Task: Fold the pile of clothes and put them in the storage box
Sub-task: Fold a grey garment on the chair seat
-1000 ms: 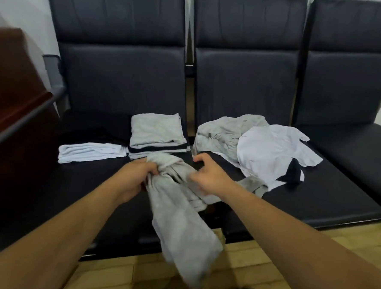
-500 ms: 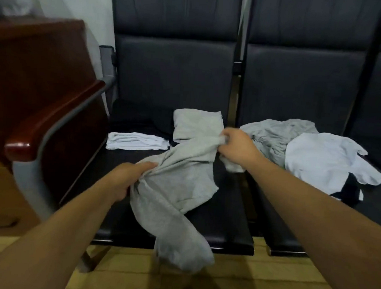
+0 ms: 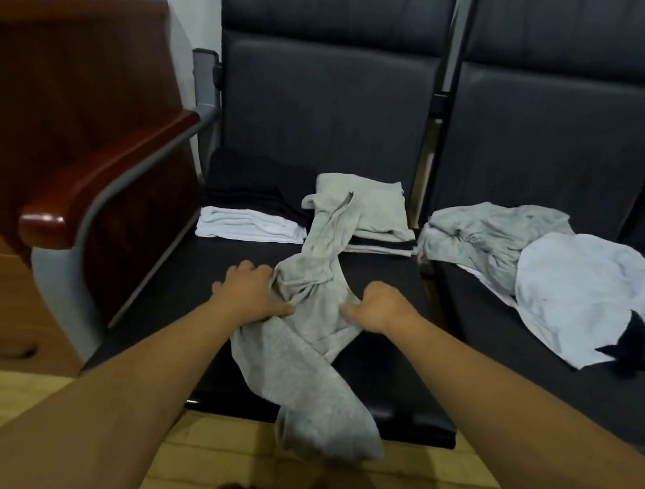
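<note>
A long grey garment (image 3: pixel 313 342) lies across the left black seat (image 3: pixel 182 285); its far end drapes onto a folded stack and its near end hangs over the seat's front edge. My left hand (image 3: pixel 252 293) grips the cloth on its left side. My right hand (image 3: pixel 379 304) grips its right side, fingers curled into the fabric. A folded grey-and-black stack (image 3: pixel 381 219) and a folded white piece (image 3: pixel 248 224) sit behind it. An unfolded heap of grey (image 3: pixel 491 235) and white clothes (image 3: pixel 578 294) lies on the right seat. No storage box is in view.
A folded black garment (image 3: pixel 252 194) lies at the back of the left seat. A chair arm with a wooden cap (image 3: pixel 102 178) and a dark wooden cabinet (image 3: pixel 71 70) stand to the left. Wooden floor (image 3: pixel 224 461) runs in front.
My right hand let go of the garment's far end and came back near the left hand. The garment now lies lengthwise on the seat. The view shifted further left.
</note>
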Tool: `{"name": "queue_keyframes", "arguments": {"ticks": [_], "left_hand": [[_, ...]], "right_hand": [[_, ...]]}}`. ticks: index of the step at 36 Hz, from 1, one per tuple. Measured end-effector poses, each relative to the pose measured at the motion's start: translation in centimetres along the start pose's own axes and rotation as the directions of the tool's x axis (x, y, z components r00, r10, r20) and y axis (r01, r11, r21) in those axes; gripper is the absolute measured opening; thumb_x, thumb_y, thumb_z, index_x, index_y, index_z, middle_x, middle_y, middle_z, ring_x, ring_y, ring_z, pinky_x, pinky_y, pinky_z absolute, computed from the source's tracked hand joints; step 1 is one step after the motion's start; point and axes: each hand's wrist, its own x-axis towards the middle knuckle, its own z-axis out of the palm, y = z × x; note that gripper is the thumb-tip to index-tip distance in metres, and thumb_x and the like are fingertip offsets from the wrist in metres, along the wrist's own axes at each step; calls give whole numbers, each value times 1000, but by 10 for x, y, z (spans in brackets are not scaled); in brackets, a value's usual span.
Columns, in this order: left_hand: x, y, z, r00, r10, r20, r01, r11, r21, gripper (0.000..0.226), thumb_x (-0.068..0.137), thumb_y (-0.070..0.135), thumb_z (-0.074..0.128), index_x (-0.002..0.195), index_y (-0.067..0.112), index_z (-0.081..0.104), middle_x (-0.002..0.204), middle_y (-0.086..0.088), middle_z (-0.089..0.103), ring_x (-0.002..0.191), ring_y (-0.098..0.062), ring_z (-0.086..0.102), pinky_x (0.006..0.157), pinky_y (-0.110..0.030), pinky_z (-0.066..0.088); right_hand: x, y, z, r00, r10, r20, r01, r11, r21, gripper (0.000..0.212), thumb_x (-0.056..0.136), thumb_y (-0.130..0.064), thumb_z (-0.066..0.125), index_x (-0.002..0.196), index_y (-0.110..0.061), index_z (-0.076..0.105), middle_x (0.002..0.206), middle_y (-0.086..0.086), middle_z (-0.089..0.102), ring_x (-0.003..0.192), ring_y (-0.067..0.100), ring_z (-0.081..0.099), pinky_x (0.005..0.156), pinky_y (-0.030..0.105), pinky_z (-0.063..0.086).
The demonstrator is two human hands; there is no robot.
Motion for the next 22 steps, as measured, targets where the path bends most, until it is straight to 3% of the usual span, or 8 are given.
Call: {"name": "queue_keyframes", "arguments": {"ticks": [2,6,9,11,12,15,18,22], "left_hand": [[1,3,0,999,25,-43,-26,1000,-11,72,79,57,68,133,18,44,133,-11,47,121,-29,46,99,-44,44],[-1,12,-3,998,39,-52,-41,999,-34,37,89,35,63,116,11,54,105,-7,59,86,-18,57,72,-27,47],[-1,13,-7,997,-70,-46,58,975,-215,22,91,27,60,102,8,59,85,-3,57,72,-14,54,59,-25,43],[1,9,-11,983,-181,-1,162,881,-444,18,92,21,56,97,5,60,80,-5,54,69,-16,51,59,-26,41],[-2,8,-16,973,-227,43,214,817,-535,16,91,18,56,98,5,60,81,-6,54,72,-18,52,63,-28,42],[-10,-2,-29,962,-229,149,263,623,-737,42,84,25,71,121,10,60,107,-11,61,93,-26,59,79,-36,50],[-23,-6,-36,964,-202,170,259,592,-763,67,75,41,81,130,14,54,108,-6,58,92,-25,57,74,-37,46],[-40,-1,-46,975,-152,161,210,406,-889,20,81,31,76,90,17,64,99,-9,63,91,-26,61,73,-37,50]], "right_hand": [[-2,-1,5,1000,-4,-28,4,1000,2,31,97,-37,59,78,-16,46,89,3,55,82,21,57,59,30,41],[0,2,7,999,-34,-39,35,999,33,32,96,-32,60,75,-18,42,80,1,49,72,18,52,55,29,37],[4,4,1,998,-45,-38,53,965,257,25,97,-23,56,77,-14,46,79,4,52,67,17,51,57,29,43],[0,3,-5,999,-3,-36,24,798,603,14,101,-17,52,89,-9,51,90,11,59,75,21,60,63,33,53],[-2,3,-10,1000,16,0,-10,628,778,11,103,-14,50,96,-7,53,99,14,63,83,25,64,71,36,58],[-5,13,-21,993,-51,111,-100,179,979,21,107,-16,45,113,-2,59,116,16,71,103,31,70,84,48,59],[-12,23,-28,988,-81,132,-127,66,990,27,106,-22,48,119,-4,63,110,13,75,95,25,75,71,38,62],[-24,31,-42,983,-130,132,-148,-125,981,17,104,-18,52,105,-6,65,95,9,73,85,19,70,69,31,62]]}}
